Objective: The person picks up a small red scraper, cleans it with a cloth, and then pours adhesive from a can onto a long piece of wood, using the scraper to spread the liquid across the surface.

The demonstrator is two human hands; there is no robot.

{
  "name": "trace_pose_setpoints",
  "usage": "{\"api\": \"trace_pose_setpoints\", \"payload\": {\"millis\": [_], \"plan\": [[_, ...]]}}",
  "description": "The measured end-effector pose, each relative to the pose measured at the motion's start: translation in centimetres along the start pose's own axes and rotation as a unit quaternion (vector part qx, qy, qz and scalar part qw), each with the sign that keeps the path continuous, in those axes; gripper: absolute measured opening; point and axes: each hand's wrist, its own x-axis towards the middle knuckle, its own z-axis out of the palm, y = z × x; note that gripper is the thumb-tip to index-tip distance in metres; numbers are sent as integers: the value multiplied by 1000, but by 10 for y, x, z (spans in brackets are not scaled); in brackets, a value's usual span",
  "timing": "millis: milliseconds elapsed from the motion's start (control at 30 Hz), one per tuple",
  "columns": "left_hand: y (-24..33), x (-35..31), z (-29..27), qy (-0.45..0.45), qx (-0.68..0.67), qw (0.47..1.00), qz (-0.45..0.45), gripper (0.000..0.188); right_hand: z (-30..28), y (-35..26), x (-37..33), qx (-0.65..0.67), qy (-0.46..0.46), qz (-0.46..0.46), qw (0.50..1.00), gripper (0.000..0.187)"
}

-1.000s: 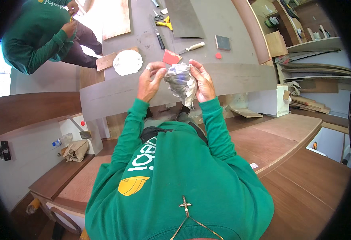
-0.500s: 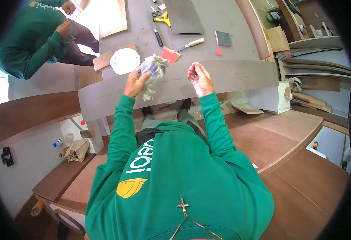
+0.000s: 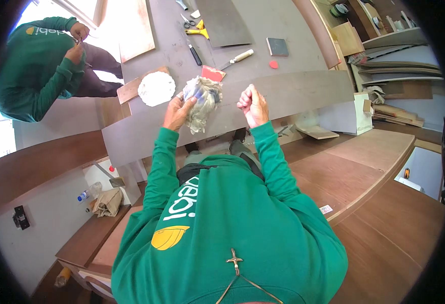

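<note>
My left hand (image 3: 175,113) is closed round a crumpled, pale, stained rag (image 3: 202,103), which hangs over the near strip of the grey worktable (image 3: 283,96). To its right, my right hand (image 3: 253,106) is raised above the same strip, fingers curled and pinched together; whatever they hold, if anything, is hidden. A round white disc (image 3: 156,88) rests on a small wooden board (image 3: 129,90) left of the rag. Just beyond the rag lie a red flat block (image 3: 213,74) and a pale-handled scraper (image 3: 238,58).
Farther back lie a black-handled knife (image 3: 194,50), yellow-handled tool (image 3: 198,33), scissors (image 3: 187,22), dark sheet (image 3: 223,23), dark square block (image 3: 277,46) and red piece (image 3: 273,65). A co-worker in green (image 3: 34,66) stands at far left. Shelves (image 3: 400,38) hold boards at right.
The rag has moved slightly right and down in my left hand, its bunched shape altered. My right hand's fingers have curled in more tightly. The whole view has shifted a little.
</note>
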Motion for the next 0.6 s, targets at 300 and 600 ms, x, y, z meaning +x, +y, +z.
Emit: {"api": "trace_pose_setpoints", "payload": {"millis": [300,600], "plan": [[24,67,-44,24,91,995,28,44,8,-7,-9,-105,68,-13,992,27],[41,116,-36,125,289,912,265,58,-19,12,16,40,-38,5,998,33]]}}
